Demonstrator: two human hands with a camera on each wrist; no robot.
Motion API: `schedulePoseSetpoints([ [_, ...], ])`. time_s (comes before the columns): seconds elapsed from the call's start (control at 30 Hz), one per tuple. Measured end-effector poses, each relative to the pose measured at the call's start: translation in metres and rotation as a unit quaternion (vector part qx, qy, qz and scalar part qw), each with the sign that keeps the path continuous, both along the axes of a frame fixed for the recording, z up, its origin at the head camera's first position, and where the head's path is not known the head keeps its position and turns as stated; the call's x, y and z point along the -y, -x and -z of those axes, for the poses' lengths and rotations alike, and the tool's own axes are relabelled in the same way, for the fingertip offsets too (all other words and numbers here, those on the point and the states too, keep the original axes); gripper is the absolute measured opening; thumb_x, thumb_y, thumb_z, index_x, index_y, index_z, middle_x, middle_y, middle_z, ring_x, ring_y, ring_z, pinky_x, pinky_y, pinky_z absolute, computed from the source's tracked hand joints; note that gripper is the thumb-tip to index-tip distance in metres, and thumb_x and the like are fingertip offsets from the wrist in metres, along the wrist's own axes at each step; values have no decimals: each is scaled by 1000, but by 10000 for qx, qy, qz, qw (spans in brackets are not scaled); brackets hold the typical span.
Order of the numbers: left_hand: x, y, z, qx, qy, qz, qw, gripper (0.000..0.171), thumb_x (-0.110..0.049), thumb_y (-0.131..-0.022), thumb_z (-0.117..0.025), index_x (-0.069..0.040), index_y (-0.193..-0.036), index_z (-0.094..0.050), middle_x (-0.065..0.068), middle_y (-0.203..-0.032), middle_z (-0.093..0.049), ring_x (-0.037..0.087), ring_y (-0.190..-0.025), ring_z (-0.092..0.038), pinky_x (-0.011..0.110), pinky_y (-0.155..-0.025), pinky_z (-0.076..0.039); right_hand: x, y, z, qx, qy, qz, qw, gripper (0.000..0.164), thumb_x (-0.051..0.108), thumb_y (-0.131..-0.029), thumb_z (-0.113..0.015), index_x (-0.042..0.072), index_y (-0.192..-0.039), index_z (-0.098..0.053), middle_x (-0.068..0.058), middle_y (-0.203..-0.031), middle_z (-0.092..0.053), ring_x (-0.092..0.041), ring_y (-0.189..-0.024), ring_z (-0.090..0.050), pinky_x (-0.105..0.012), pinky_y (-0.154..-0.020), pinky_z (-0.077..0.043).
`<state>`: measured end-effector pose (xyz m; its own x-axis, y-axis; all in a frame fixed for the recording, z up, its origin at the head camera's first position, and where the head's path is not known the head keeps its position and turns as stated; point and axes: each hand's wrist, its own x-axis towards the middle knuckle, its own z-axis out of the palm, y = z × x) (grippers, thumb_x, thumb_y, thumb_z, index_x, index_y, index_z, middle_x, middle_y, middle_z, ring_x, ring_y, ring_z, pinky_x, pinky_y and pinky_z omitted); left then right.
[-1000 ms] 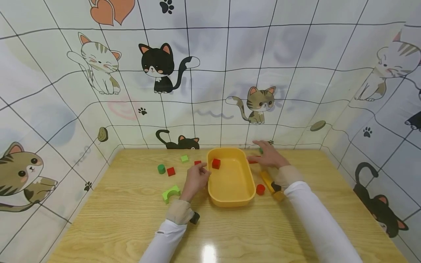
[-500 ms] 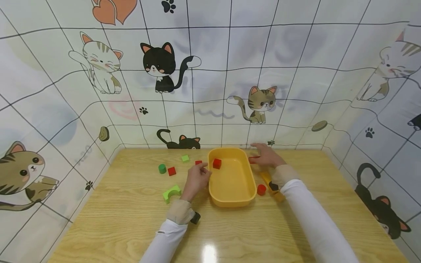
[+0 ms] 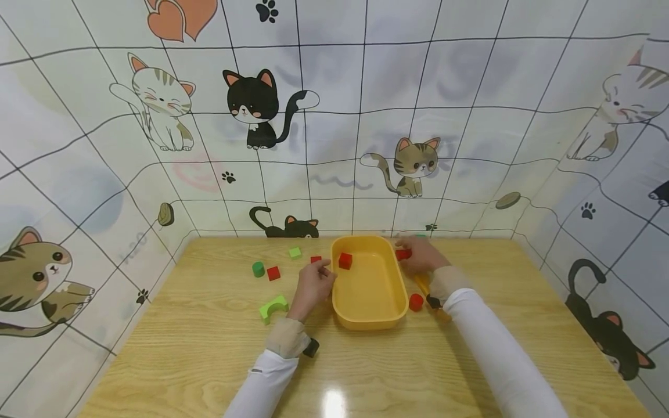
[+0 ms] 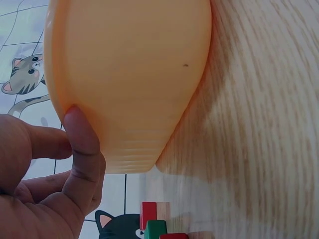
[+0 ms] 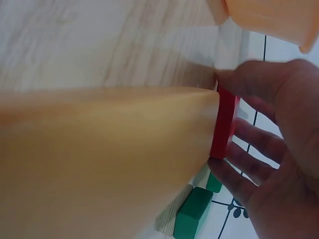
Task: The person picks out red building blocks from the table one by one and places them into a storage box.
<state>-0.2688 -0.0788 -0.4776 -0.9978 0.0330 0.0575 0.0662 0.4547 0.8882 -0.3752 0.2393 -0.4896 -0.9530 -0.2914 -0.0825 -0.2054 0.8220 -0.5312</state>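
Observation:
A yellow plastic bin point(image 3: 370, 324) stands mid-table with a red cube point(image 3: 345, 260) inside at its far left. My left hand point(image 3: 312, 288) pinches the bin's left rim; the left wrist view shows a finger against the outer wall point(image 4: 134, 89). Right of the bin, my right hand point(image 3: 424, 255) grips a red block point(image 3: 403, 254), thumb at one end and fingertips at the other in the right wrist view, where the red block point(image 5: 225, 122) stands against the end of a large yellow block point(image 5: 114, 149). Part of the yellow block point(image 3: 422, 283) is hidden under the right wrist in the head view.
Left of the bin lie a light green arch point(image 3: 273, 308), a green cylinder point(image 3: 258, 269), a red block point(image 3: 274, 273), a light green block point(image 3: 295, 252) and another red block point(image 3: 316, 259). A red cylinder point(image 3: 416, 302) sits right of the bin. Green blocks point(image 5: 193, 211) lie near the right fingers.
My right hand has drawn slightly nearer, its raised fingers coming down around the red block's end. The left hand and bin stay in place.

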Motion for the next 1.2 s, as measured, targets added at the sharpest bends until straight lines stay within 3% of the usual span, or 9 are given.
schedulePoseSetpoints([
  [0.17, 0, -1, -1, 22, -97, 12, 10000, 43, -7, -100, -70, 6, -140, -64, 15, -99, -68, 16, -68, -58, 23, -54, -52, 1, 0, 1, -289, -113, -103, 9995, 37, -2, -88, -65, 5, -123, -74, -17, -121, -73, -33, -107, -66, -55, -99, -59],
  [0.47, 0, -1, -1, 93, -84, 3, 9999, 43, -7, -101, -69, 5, -141, -63, 15, -101, -68, 16, -70, -59, 23, -55, -52, 0, -3, 2, -450, -61, -20, 9990, 25, 0, -93, -67, 7, -116, -77, -15, -119, -74, -33, -106, -65, -53, -99, -58],
  [0.7, 0, -1, -2, 47, -21, 16, 10000, 43, -7, -101, -69, 5, -141, -63, 15, -100, -68, 16, -71, -59, 24, -57, -53, -4, -8, -6, -200, 76, 322, 9993, 33, 9, -94, -66, 9, -127, -73, -18, -127, -70, -35, -106, -63, -47, -90, -60],
  [0.97, 1, -1, -2, 101, -62, 15, 9999, 43, -7, -101, -69, 5, -142, -63, 15, -101, -69, 16, -71, -59, 23, -57, -52, -8, -8, -19, -955, -17, -11, 9954, 34, 6, -97, -68, -1, -130, -72, -23, -123, -74, -39, -109, -66, -59, -103, -55],
  [1.2, 1, 0, -2, 58, -51, 43, 10000, 43, -7, -100, -69, 5, -141, -64, 15, -101, -69, 16, -72, -59, 24, -57, -53, -2, -14, -41, -1146, -17, 3, 9934, 32, 6, -99, -68, -1, -131, -72, -23, -124, -73, -39, -110, -66, -58, -104, -56],
])
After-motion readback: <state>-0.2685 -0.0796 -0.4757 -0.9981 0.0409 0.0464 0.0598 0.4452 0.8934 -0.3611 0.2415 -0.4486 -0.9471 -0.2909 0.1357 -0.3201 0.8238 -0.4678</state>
